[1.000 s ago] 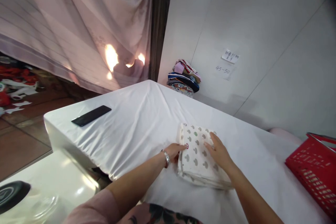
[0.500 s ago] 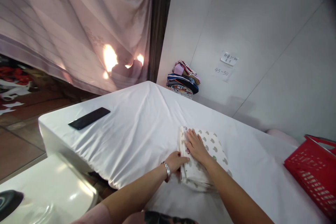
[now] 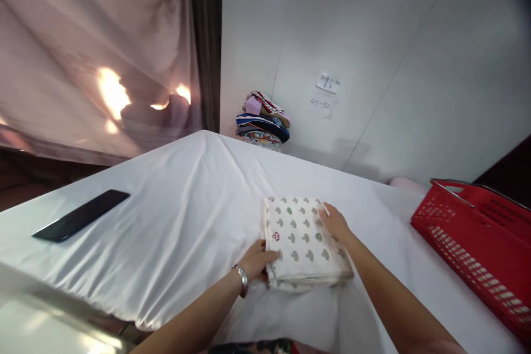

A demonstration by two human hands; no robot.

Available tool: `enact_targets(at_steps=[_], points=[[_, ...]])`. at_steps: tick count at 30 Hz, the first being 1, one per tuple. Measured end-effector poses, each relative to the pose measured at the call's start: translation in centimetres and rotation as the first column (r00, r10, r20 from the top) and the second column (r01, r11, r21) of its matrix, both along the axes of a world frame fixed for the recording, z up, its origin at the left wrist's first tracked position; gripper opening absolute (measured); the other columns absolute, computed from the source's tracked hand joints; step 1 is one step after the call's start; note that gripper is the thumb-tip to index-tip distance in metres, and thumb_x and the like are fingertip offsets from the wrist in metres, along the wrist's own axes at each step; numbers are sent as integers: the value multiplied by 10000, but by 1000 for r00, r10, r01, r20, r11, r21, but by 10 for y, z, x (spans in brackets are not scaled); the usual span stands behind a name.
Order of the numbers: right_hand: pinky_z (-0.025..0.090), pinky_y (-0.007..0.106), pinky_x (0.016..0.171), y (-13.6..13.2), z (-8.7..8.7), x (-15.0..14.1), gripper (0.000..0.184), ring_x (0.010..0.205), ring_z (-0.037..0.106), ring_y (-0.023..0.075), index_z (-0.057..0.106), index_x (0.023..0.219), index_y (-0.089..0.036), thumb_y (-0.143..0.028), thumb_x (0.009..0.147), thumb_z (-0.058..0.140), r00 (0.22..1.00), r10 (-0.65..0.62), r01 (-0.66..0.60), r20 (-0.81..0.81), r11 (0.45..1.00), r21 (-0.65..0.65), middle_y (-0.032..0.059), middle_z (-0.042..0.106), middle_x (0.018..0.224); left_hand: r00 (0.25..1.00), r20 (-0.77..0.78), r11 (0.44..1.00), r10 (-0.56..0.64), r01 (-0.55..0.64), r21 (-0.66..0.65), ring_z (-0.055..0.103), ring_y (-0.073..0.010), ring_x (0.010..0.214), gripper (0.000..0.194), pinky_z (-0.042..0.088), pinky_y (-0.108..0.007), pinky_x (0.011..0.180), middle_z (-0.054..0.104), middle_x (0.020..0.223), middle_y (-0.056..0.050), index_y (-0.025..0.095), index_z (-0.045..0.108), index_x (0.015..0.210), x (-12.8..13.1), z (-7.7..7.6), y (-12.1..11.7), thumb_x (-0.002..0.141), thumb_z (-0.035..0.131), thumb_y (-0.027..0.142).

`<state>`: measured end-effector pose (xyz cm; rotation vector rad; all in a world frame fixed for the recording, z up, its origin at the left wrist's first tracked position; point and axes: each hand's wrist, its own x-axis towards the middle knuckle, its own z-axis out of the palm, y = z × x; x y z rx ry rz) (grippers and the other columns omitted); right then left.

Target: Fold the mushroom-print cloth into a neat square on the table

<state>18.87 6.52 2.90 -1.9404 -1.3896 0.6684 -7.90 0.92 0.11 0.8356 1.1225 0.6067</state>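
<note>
A folded white cloth (image 3: 299, 238) printed with small grey, green and red shapes lies on the white-covered table (image 3: 186, 215) in front of me. My left hand (image 3: 258, 259), with a silver bracelet on the wrist, grips the cloth's near left corner, thumb on top. My right hand (image 3: 335, 223) rests on the cloth's right edge, its fingers laid over the fold.
A red plastic basket (image 3: 477, 243) stands at the right on the table. A black phone (image 3: 81, 215) lies at the left. A stack of folded colourful cloths (image 3: 263, 121) sits at the far corner against the white wall. A pink curtain hangs at left.
My right hand slid from the cloth's left part across to its right edge. My left hand stayed at the near left corner. The view turned to the right, bringing more of the basket in.
</note>
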Motion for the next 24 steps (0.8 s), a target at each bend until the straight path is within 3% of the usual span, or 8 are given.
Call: enact_targets(at_steps=[2,5,10,14,18,21,24], points=[[342,379,993,-8,-4,23,512,1155,492,258,539,1198,-178,-398,741,606,995,-94,91,-42,993,-79,104,585,1179,999,-8,999,-32,32,-36,655,-260,775,493,514,-310,497,658,983,-101,177,465,1003,-2,4,2,642,694,422],[444,348,848,-17,-12,35,509,975,596,244,586,1101,-160,-464,697,641,984,-141,120,-112,977,-176,96,659,990,999,-49,997,-24,20,-75,660,-270,773,512,520,-326,497,660,976,-122,173,467,983,1,7,7,685,624,559],[490,298,608,-21,-13,27,429,700,644,224,626,806,-126,-505,619,700,948,-124,35,-292,956,-291,107,683,738,991,-127,998,49,-55,-43,663,-248,762,428,524,-315,555,679,904,-109,164,511,912,10,0,15,653,692,453],[503,271,591,-19,-6,17,397,707,652,200,584,880,-142,-470,668,657,900,-73,-14,-430,981,-195,112,689,837,985,-159,991,74,-56,118,656,-227,732,389,508,-287,574,689,824,-83,144,570,872,6,7,30,596,726,369],[498,248,623,-15,-7,10,380,769,641,181,566,929,-170,-489,724,590,900,-51,24,-434,997,-67,87,672,929,981,-178,965,76,-28,259,643,-204,709,358,493,-266,598,685,767,-53,132,595,849,-12,21,50,597,697,365],[489,266,599,-11,-17,8,411,748,637,196,583,941,-152,-491,709,607,919,-74,43,-388,995,-88,94,668,889,949,-307,968,74,5,250,635,-200,695,309,477,-254,576,675,723,-45,133,592,811,-23,17,62,610,680,351],[487,284,604,-10,-26,9,528,743,639,203,556,1085,-152,-497,692,629,940,-86,45,-329,990,-131,94,662,903,921,-387,983,43,31,182,631,-204,679,308,460,-253,534,668,721,-55,142,572,784,-28,4,64,643,658,401]])
